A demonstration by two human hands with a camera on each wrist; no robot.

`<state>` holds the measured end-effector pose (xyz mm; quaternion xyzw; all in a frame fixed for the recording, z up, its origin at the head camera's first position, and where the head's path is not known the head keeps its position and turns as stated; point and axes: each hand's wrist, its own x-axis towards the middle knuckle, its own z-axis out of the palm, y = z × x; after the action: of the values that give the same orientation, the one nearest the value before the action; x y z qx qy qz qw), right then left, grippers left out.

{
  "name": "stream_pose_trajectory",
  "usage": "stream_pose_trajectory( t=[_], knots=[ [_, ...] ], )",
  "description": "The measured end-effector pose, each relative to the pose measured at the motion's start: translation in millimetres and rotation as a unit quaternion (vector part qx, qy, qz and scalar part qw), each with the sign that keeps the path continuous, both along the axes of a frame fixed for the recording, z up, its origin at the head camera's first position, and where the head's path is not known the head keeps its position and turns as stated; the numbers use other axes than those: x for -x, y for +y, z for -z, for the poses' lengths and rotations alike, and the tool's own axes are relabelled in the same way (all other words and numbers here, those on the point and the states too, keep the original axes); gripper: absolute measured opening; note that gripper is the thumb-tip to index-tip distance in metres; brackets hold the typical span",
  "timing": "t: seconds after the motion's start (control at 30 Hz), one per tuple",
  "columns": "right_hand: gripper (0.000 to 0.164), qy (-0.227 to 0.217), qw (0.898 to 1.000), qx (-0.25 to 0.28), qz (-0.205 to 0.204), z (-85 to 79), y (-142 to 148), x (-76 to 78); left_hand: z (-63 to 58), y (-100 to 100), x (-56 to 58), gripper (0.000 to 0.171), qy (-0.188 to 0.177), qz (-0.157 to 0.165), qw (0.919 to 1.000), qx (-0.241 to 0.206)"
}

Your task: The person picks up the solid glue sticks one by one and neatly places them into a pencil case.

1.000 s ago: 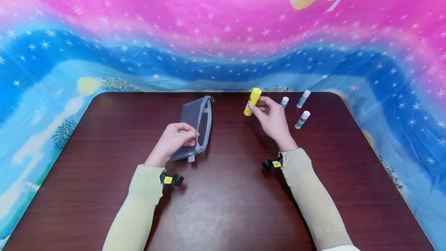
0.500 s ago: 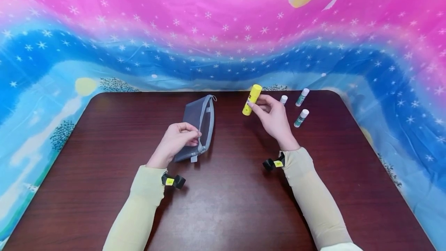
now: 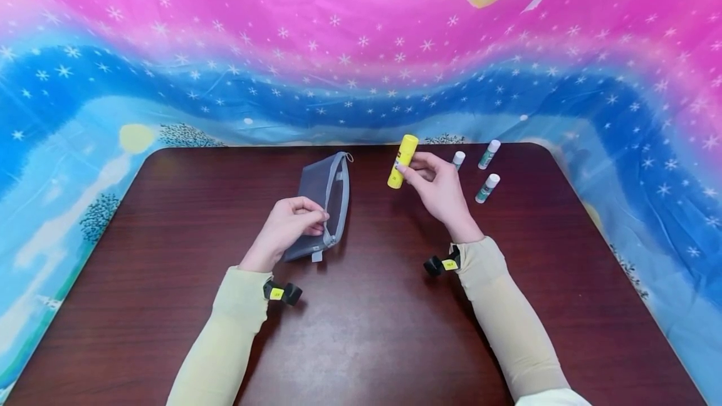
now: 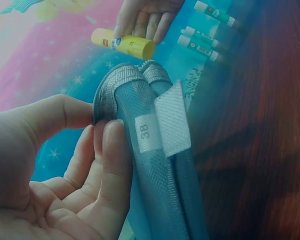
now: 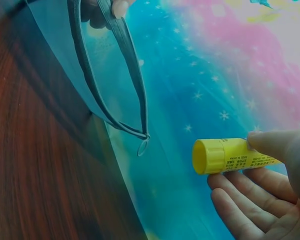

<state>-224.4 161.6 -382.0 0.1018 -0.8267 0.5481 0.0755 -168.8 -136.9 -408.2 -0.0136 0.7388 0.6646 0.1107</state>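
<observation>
My left hand [image 3: 293, 224] pinches the near rim of a grey mesh zipper pouch [image 3: 316, 187] whose zipped mouth gapes toward the right. In the left wrist view, thumb and fingers grip the zipper edge [image 4: 106, 97] beside a white tag [image 4: 172, 122] marked 38. To the right, my right hand [image 3: 440, 190] holds a yellow glue stick [image 3: 403, 161] between thumb and fingers, raised above the table and slightly tilted. The right wrist view shows the glue stick [image 5: 235, 155] with its round end toward the pouch, and a ring pull [image 5: 142, 147] at the zipper's far end.
Three smaller glue sticks with white caps and green labels stand at the back right: one [image 3: 459, 158] partly behind my right hand, one [image 3: 489, 154] farther back, one [image 3: 487, 188] nearer. A patterned cloth [image 3: 361, 67] hangs behind the dark wooden table [image 3: 350, 331].
The yellow glue stick in my right hand has shifted slightly left toward the pouch. My left hand keeps its pinch on the rim, and the pouch has edged slightly right in the view.
</observation>
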Motion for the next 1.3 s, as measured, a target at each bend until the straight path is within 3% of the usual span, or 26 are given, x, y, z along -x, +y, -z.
stream_pose_trajectory(
  t=[0.63,0.93,1.3],
  knots=[
    [0.042,-0.035,0.996,0.077,-0.026,-3.1,-10.6,-5.3,-0.5,7.6,-4.3,0.015,0.008,0.021,0.9998,0.000],
    [0.043,-0.053,0.996,0.064,-0.028,-0.5,-12.6,-7.3,2.6,8.9,-4.3,0.014,0.004,0.024,0.9995,0.018],
    [0.042,-0.059,0.995,0.067,-0.048,2.1,-18.2,-8.9,5.2,10.2,-5.2,0.014,0.018,0.044,0.9989,-0.003]
  ],
)
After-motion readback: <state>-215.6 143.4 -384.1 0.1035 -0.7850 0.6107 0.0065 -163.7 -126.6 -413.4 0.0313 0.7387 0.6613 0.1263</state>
